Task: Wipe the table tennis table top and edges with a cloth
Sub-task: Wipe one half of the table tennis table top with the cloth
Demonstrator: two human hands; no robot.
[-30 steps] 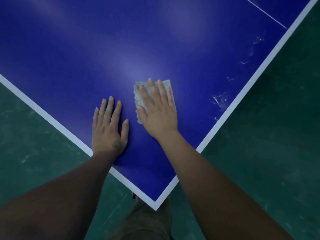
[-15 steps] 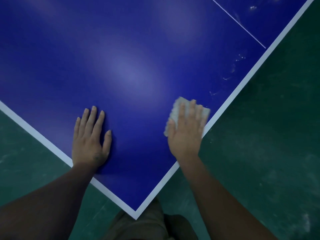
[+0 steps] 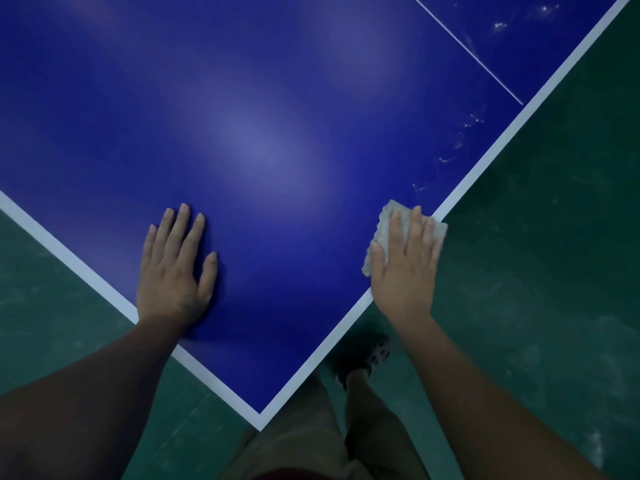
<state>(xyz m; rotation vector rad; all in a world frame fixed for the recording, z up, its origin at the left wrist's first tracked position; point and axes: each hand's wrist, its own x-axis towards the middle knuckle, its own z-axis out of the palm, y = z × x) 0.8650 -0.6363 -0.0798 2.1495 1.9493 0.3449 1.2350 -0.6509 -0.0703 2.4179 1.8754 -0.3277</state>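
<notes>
The blue table tennis table [image 3: 277,116] fills the upper part of the head view, its white-edged corner pointing at me. My right hand [image 3: 405,268] lies flat with straight fingers on a pale grey cloth [image 3: 382,223], pressing it onto the table's right white edge line. Part of the cloth and hand hang over the edge. My left hand [image 3: 176,268] rests flat on the blue top near the left edge, fingers straight, holding nothing.
White smudges [image 3: 464,140] mark the blue top along the right edge beyond the cloth. A thin white centre line [image 3: 467,50] runs at the upper right. Green floor [image 3: 554,237] surrounds the table. My legs and a shoe [image 3: 374,355] stand below the corner.
My right hand has slid the cloth rightward from the middle of the blue top to the right white edge. My left hand has stayed flat on the table.
</notes>
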